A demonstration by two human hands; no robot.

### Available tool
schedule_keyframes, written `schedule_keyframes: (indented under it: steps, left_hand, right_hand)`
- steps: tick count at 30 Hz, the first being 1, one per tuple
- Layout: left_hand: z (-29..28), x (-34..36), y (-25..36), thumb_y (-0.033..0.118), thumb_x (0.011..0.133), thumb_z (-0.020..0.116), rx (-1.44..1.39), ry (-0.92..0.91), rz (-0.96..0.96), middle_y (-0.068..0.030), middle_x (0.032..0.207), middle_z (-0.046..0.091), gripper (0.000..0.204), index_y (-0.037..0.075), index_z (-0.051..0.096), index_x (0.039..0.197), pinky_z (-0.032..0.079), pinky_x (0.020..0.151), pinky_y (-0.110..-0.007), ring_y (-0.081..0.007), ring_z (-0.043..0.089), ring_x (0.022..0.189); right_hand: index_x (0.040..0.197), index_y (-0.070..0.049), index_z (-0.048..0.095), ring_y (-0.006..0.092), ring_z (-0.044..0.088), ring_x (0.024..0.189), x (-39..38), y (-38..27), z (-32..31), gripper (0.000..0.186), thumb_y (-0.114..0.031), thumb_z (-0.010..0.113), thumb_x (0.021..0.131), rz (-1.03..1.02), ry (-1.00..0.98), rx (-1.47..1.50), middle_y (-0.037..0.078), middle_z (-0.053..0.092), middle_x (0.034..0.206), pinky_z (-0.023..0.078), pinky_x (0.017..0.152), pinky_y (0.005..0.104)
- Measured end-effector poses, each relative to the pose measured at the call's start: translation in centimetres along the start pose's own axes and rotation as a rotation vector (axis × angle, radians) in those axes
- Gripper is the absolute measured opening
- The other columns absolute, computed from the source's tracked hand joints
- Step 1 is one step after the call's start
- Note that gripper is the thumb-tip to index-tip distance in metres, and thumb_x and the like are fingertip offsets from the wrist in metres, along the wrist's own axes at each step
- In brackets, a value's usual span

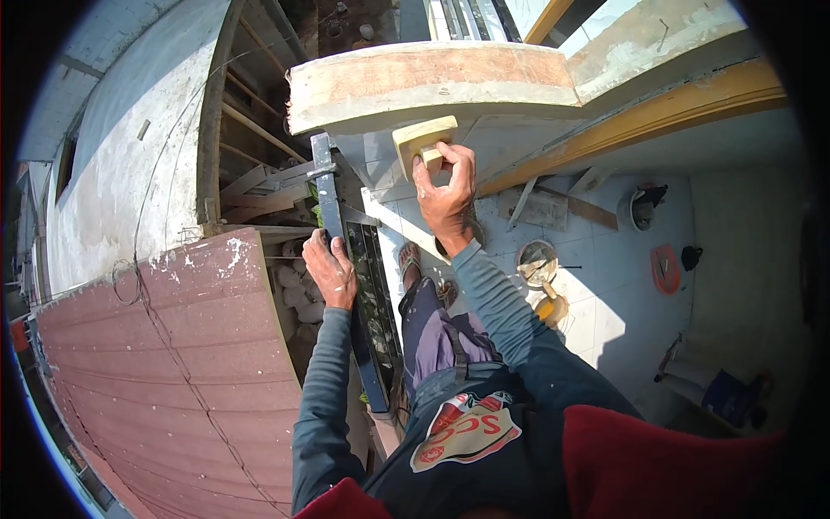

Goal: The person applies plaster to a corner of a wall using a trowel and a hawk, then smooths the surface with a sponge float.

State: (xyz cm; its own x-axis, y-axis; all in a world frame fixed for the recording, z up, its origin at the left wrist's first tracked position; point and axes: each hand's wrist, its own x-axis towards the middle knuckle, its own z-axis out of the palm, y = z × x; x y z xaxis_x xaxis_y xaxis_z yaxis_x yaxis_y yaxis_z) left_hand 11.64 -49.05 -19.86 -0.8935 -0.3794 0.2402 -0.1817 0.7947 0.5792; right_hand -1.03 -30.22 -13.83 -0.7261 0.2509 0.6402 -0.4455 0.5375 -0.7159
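My right hand (450, 199) is closed round the grip of a yellow plastering float (422, 138). The float's flat face is turned away from me, toward the face of a plastered concrete beam (432, 71); I cannot tell whether they touch. The beam's top has a brownish band between pale grey edges. To the left, my left hand (330, 272) grips the top bar of a black metal railing (328, 199), with pale smears on its fingers. This railing runs along my left side, past my legs.
Below on the tiled floor stand a bucket (538, 262) with mortar-coloured contents and a yellow-handled tool (546, 309). Farther right are another bucket (641, 208) and a reddish tray (665, 268). Loose boards (545, 208) lie beneath the beam. Beyond the railing spreads a red corrugated roof (173, 346) with cables.
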Motion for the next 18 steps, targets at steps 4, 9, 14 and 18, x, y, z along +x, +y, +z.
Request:
schedule_keyframes:
  steps: [4,9,14,18]
  left_hand:
    - [-0.2,0.6,0.5,0.023,0.099,0.048,-0.004,0.020,0.005,-0.0168,0.102,0.050,0.029,0.001,0.048,0.119,0.038,0.083,-0.046,-0.0352,0.048,0.097]
    - [0.2,0.6,0.7,0.023,0.099,0.047,-0.030,0.043,0.011,-0.0168,0.096,0.049,0.029,-0.001,0.050,0.115,0.038,0.085,-0.044,-0.0330,0.048,0.092]
    - [-0.2,0.5,0.5,0.022,0.096,0.052,0.053,-0.003,-0.044,-0.0187,0.107,0.050,0.034,0.000,0.047,0.122,0.038,0.085,-0.046,-0.0369,0.048,0.101]
    - [0.1,0.6,1.1,0.021,0.095,0.054,0.059,-0.006,-0.045,-0.0182,0.108,0.051,0.034,0.001,0.047,0.122,0.039,0.085,-0.046,-0.0365,0.049,0.101]
  right_hand:
    - [0.102,-0.002,0.055,0.0352,0.058,0.084,0.4,0.3,5.0,0.037,-0.002,0.071,0.069,-0.101,0.030,-0.128,0.016,0.055,0.093,0.050,0.070,0.0420]
    - [0.104,-0.005,0.057,0.0350,0.060,0.085,-6.8,3.0,7.3,0.038,-0.003,0.071,0.069,-0.063,-0.259,-0.040,0.014,0.055,0.093,0.051,0.073,0.0425]
    - [0.111,0.004,0.055,0.0202,0.062,0.084,-1.0,2.4,1.7,0.040,-0.004,0.076,0.077,0.319,0.197,0.153,0.013,0.061,0.100,0.052,0.076,0.0332]
    - [0.105,0.006,0.055,0.0171,0.061,0.080,1.4,0.1,4.8,0.040,-0.009,0.080,0.077,0.390,0.189,0.178,0.012,0.062,0.094,0.053,0.071,0.0311]
